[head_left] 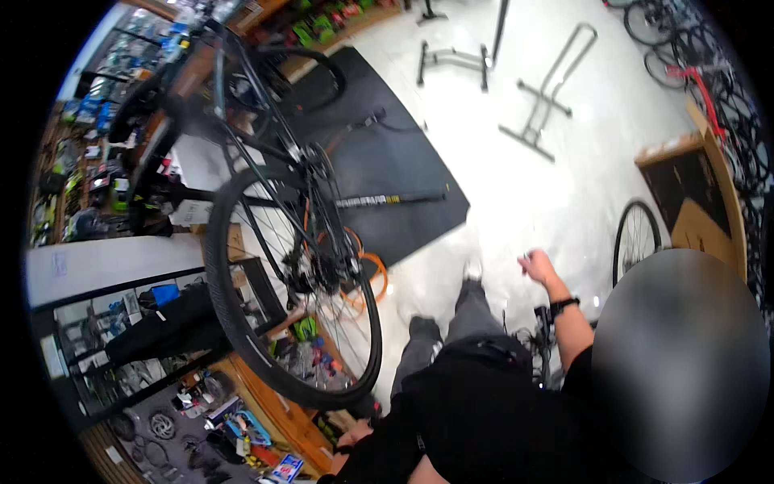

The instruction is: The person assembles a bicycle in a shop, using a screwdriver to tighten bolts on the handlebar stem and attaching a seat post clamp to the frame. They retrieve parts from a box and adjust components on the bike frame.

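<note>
My right hand (535, 266) is held out in front of my body, above the pale floor, with a black band on its wrist. Its fingers are curled together, and I cannot make out whether something small is in them. Low at the left, my left hand (353, 436) is beside the wooden counter edge, below the rear wheel of a raised bicycle; its fingers are too blurred to read. The dark bicycle (266, 165) hangs at the left with its rear wheel (230, 323) nearest to me. Neither hand touches it.
A black mat (419, 173) covers floor ahead, with an orange ring-shaped object (376, 278) near it. Metal bike stands (536, 121) are farther off. At right are a cardboard box (701, 194), a loose wheel (637, 238) and racked bicycles. A glass display case (137, 355) lines the left.
</note>
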